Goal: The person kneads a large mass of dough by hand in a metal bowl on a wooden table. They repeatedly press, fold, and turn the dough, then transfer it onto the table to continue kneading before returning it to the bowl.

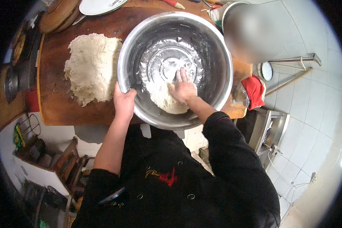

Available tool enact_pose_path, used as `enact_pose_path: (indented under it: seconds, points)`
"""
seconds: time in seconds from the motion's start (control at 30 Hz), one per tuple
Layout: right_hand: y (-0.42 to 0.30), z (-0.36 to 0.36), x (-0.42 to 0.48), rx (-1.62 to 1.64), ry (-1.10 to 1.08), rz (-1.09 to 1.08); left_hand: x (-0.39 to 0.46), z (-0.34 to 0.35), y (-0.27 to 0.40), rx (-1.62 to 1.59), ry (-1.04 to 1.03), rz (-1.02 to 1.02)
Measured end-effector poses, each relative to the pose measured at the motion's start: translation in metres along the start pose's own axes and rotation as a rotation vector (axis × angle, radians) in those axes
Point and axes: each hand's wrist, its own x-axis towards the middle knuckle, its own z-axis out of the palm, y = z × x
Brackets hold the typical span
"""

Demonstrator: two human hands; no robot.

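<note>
A large stainless steel bowl [216, 85] stands on the wooden table in front of me, its bottom dusted with white flour [171, 61]. My left hand [124, 102] grips the bowl's left rim, thumb over the edge. Inside the bowl, my right hand [183, 89] rests on a lump of pale dough [168, 101], its floury fingers pointing away from me. Part of that lump is hidden under the hand. To the left of the bowl, a big rough slab of dough [92, 68] lies directly on the wood.
The wooden table [55, 111] reaches beneath the bowl. At its back are a white lid [101, 6] and a red-handled brush [173, 4]. A red cloth [253, 89] lies on the right, near a metal stand [269, 131]. A wooden rack [62, 168] stands at lower left.
</note>
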Motion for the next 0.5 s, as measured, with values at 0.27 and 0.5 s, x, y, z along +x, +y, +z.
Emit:
enact_pose_path:
  seconds: [0.27, 0.5]
  points:
    - [0.013, -0.005, 0.052, 0.187, 0.277, 0.062, -0.005, 0.005, -0.026, -0.129, -0.008, 0.083]
    - [0.030, -0.009, 0.047, 0.093, 0.227, 0.096, -0.003, -0.002, -0.016, 0.039, -0.063, 0.092]
